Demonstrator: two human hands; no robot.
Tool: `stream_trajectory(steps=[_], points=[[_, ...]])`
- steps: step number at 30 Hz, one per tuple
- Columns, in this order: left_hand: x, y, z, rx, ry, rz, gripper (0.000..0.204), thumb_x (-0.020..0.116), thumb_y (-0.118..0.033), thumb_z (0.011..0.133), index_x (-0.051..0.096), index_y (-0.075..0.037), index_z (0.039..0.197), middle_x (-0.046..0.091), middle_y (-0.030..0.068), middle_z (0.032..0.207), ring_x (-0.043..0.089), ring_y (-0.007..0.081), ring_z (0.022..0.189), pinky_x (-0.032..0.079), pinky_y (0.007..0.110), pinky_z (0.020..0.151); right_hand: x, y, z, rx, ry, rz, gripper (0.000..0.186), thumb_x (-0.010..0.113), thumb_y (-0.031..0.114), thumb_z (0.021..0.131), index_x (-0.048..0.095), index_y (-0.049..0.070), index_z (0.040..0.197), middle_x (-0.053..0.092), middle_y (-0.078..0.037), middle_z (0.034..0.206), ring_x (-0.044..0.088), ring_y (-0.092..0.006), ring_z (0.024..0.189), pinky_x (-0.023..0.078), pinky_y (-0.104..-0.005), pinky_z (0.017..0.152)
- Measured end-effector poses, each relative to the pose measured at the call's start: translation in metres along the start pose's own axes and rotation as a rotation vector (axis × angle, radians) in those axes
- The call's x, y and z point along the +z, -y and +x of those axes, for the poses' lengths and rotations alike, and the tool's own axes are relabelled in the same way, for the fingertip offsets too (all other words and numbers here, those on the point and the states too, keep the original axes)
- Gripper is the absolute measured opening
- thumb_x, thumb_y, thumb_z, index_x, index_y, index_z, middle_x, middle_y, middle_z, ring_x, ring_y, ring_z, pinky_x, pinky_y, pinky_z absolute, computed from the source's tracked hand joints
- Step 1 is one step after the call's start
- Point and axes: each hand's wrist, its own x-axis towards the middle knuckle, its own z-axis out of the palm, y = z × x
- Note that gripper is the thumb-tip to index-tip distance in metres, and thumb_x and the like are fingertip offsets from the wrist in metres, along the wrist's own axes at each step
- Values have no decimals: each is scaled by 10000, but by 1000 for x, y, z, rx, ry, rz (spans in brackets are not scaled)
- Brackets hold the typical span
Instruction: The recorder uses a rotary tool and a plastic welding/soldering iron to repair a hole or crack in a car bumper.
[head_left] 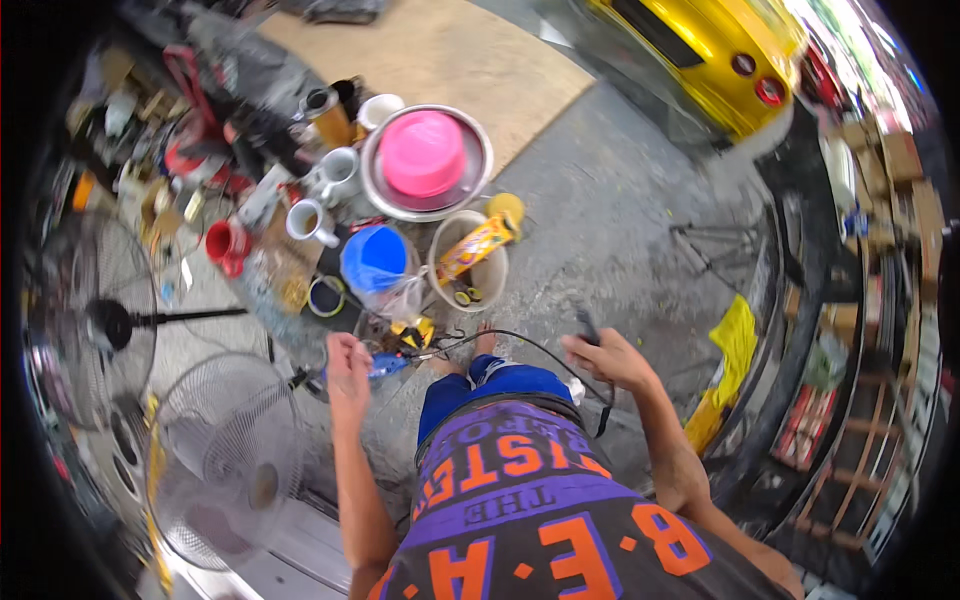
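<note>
My left hand (pixel 347 360) is raised at the lower middle left, its fingers curled together. What it holds, if anything, I cannot make out. Close beside it is a blue tool-like thing (pixel 387 365), joined to a black cable (pixel 530 342) that arcs past my legs toward the right. My right hand (pixel 612 360) is closed around a small dark grey object (pixel 586 326), one end of which sticks up past the fingers; its kind is unclear. A blue bucket (pixel 377 260) and a pale bucket (pixel 490 285) holding a yellow packet (pixel 475 248) stand ahead.
A pink basin (pixel 423 152) sits in a metal bowl (pixel 480 190), with several mugs (pixel 311 222) to its left. Two fans (pixel 225 460) stand at left. A yellow car (pixel 725 60) is at far right, a yellow cloth (pixel 735 345) nearer, and a plywood sheet (pixel 520 70) at the back.
</note>
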Motion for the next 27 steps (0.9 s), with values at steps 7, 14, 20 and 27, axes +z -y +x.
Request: stream_trajectory(steps=[7,14,20,27], points=[[130,-132,-17,185,450,23,211,522,-222,963,591,-27,922,506,-12,657,454,64,594,370,241,530,0,-18,10,-6,6,131,502,597,466,888,598,12,673,457,15,521,406,-94,462,307,-279,432],[177,-152,-7,283,515,107,306,558,-255,940,613,20,821,555,49,627,463,96,597,390,267,577,5,-29,2,-173,-89,142,590,548,484,916,435,63,519,385,13,467,357,-104,439,284,-306,427],[187,-148,-4,303,596,151,320,572,-267,931,621,29,821,583,60,644,490,108,603,399,279,578,9,-37,1,-191,-127,169,604,535,498,919,452,49,523,402,4,474,366,-109,450,301,-322,436],[189,-142,2,312,599,154,326,574,-264,931,620,39,820,610,75,663,533,112,620,428,281,597,12,-43,5,-130,-77,136,472,546,391,939,567,-13,695,433,14,540,390,-92,534,326,-312,485]])
